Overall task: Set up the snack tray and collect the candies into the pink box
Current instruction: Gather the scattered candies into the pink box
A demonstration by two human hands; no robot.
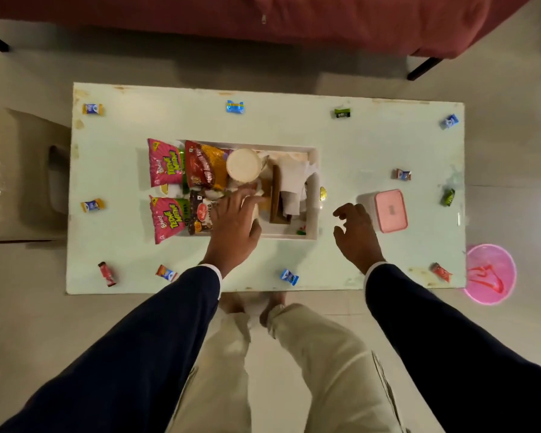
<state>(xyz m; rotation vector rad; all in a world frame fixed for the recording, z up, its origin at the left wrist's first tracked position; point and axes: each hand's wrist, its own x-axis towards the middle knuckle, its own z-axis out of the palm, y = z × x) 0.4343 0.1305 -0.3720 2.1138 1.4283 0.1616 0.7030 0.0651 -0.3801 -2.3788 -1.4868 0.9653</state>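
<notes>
So the left hand [235, 214] is down in the white snack tray [313, 195] at the table's middle, fingers spread over the packets, can't tell if it's gripping anything, probably arranging them. Right hand [355, 229] hovers loosely open and empty just beside the pink box [391, 210], lid shut, near the right edge. Candies like the blue one [235, 106] are scattered along the table [356, 142] edges, none collected.

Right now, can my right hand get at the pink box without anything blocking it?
Probably yes. The right hand hovers open just left of the pink box, with only bare table between them. The lid looks shut.
</notes>
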